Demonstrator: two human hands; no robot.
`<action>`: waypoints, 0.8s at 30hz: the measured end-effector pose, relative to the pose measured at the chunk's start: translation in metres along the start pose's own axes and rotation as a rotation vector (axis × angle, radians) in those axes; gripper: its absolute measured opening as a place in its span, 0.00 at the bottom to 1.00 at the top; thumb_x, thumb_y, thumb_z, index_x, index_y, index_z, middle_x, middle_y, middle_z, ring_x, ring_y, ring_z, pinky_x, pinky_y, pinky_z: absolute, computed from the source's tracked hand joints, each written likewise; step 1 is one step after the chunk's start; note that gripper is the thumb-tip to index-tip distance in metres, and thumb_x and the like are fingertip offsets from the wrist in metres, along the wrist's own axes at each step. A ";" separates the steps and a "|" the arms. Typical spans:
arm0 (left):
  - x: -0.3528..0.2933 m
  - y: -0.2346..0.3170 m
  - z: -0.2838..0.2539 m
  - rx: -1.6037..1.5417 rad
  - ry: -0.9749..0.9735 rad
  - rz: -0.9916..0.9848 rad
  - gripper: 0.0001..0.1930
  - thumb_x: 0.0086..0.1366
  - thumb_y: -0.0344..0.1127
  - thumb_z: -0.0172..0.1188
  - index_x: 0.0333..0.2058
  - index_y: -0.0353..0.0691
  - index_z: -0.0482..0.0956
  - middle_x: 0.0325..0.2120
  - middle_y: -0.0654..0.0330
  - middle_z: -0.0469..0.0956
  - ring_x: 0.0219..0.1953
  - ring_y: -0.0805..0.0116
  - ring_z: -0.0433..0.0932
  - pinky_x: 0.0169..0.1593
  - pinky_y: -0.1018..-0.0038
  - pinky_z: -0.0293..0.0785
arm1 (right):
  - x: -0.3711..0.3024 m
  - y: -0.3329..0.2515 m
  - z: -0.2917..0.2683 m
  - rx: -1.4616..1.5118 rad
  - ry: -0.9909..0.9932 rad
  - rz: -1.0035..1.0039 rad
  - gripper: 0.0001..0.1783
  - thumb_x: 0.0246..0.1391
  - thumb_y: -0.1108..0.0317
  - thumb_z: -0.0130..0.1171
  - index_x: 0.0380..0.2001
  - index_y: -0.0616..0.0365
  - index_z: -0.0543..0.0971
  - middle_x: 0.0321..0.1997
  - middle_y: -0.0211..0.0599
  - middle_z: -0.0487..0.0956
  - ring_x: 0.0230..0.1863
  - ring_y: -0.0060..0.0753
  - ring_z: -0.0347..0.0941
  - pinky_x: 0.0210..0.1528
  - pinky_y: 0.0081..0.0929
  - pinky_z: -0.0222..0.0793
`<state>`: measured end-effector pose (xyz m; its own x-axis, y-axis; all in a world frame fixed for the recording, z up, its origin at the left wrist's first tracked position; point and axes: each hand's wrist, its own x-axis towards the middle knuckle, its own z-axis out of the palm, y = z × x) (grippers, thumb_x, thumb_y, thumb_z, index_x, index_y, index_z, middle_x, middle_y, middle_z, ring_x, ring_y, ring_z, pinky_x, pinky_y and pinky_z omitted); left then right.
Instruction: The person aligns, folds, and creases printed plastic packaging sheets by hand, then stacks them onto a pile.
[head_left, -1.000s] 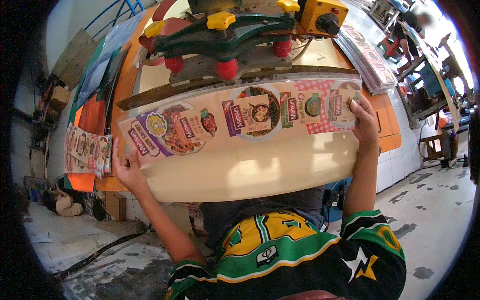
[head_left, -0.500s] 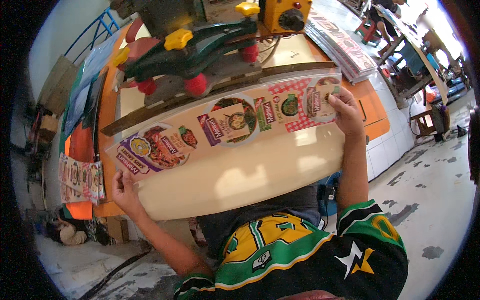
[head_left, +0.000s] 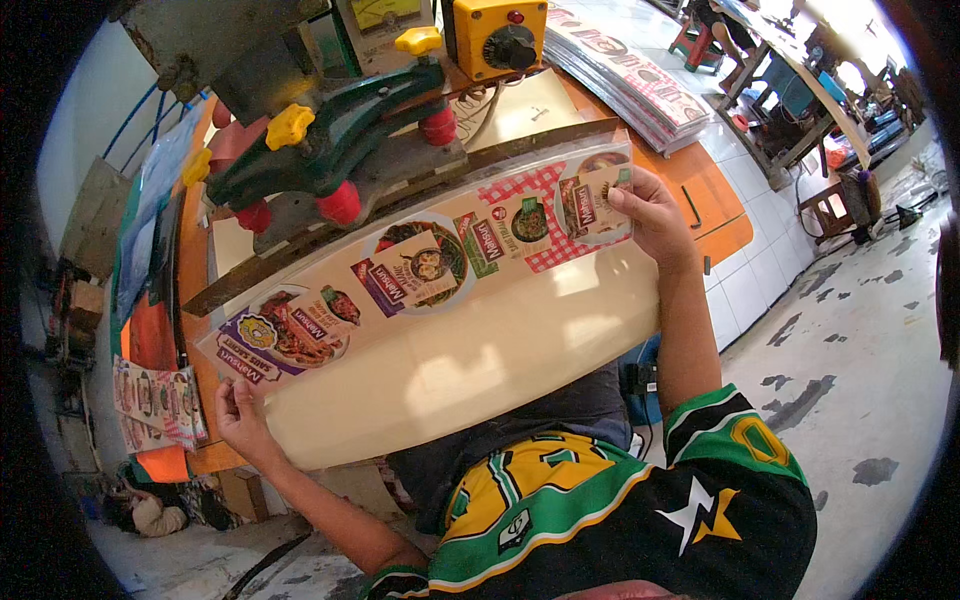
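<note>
A long printed strip (head_left: 410,262) with food pictures and a red checked patch, glossy like plastic, stretches between my two hands. My left hand (head_left: 245,425) pinches its lower left corner. At the far right end my right hand (head_left: 655,215) grips it, thumb on top. The strip's upper edge lies along a long dark metal bar (head_left: 400,215) of a machine; I cannot tell whether it reaches under the bar. A smooth cream-coloured board (head_left: 480,370) lies beneath the strip, nearer my body.
Above the bar stands the machine's dark green frame (head_left: 310,155), with yellow knobs, red feet and a yellow control box (head_left: 495,40). Stacked printed sheets (head_left: 640,85) lie on the orange table (head_left: 715,205) at the back right, near a hex key (head_left: 691,206). More printed strips (head_left: 160,400) hang at the left edge.
The whole view has shifted, so the machine and strip appear further left and the near parts lower. Both hands keep hold of the strip, which stays alongside the bar.
</note>
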<state>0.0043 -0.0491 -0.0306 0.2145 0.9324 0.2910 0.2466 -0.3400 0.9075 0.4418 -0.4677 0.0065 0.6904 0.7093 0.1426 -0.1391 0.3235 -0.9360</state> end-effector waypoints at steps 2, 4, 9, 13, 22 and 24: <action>0.001 -0.003 -0.001 -0.057 -0.005 -0.004 0.17 0.72 0.39 0.64 0.48 0.29 0.78 0.38 0.63 0.78 0.39 0.75 0.74 0.45 0.76 0.72 | 0.000 0.003 -0.004 0.000 -0.003 -0.002 0.25 0.60 0.66 0.66 0.57 0.68 0.76 0.53 0.42 0.83 0.52 0.30 0.80 0.58 0.33 0.75; 0.000 -0.002 -0.002 -0.044 0.000 0.018 0.17 0.72 0.39 0.64 0.48 0.30 0.78 0.37 0.63 0.78 0.39 0.75 0.74 0.45 0.77 0.72 | 0.001 0.005 -0.006 -0.014 0.000 -0.014 0.25 0.60 0.66 0.66 0.57 0.68 0.76 0.53 0.41 0.83 0.53 0.31 0.80 0.59 0.33 0.74; -0.004 0.009 0.001 -0.069 0.043 0.056 0.16 0.71 0.41 0.65 0.46 0.32 0.79 0.36 0.65 0.77 0.37 0.76 0.73 0.43 0.77 0.71 | 0.004 0.009 -0.004 -0.040 -0.022 -0.039 0.20 0.62 0.69 0.64 0.55 0.65 0.78 0.52 0.39 0.84 0.53 0.31 0.80 0.60 0.34 0.73; -0.002 0.002 -0.002 -0.090 0.061 0.081 0.15 0.70 0.43 0.67 0.43 0.36 0.79 0.33 0.69 0.76 0.35 0.80 0.70 0.39 0.80 0.66 | 0.003 0.011 -0.008 -0.091 -0.012 -0.064 0.19 0.61 0.69 0.64 0.54 0.64 0.78 0.53 0.38 0.83 0.54 0.31 0.79 0.60 0.34 0.72; 0.006 -0.025 -0.024 -0.321 -0.034 0.076 0.14 0.72 0.44 0.65 0.40 0.39 0.76 0.31 0.69 0.75 0.32 0.79 0.70 0.37 0.80 0.66 | 0.007 0.019 -0.024 -0.018 -0.084 -0.152 0.16 0.65 0.62 0.63 0.49 0.61 0.81 0.49 0.35 0.84 0.51 0.28 0.78 0.55 0.30 0.71; 0.007 -0.034 -0.028 -0.355 -0.055 0.061 0.14 0.72 0.44 0.64 0.42 0.39 0.76 0.32 0.67 0.78 0.33 0.77 0.74 0.37 0.80 0.69 | 0.008 0.019 -0.022 -0.012 -0.113 -0.167 0.17 0.66 0.60 0.63 0.49 0.61 0.82 0.48 0.35 0.84 0.51 0.29 0.78 0.55 0.30 0.71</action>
<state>-0.0287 -0.0281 -0.0513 0.2718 0.9003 0.3400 -0.1094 -0.3221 0.9404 0.4605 -0.4693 -0.0175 0.6190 0.7125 0.3304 -0.0205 0.4352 -0.9001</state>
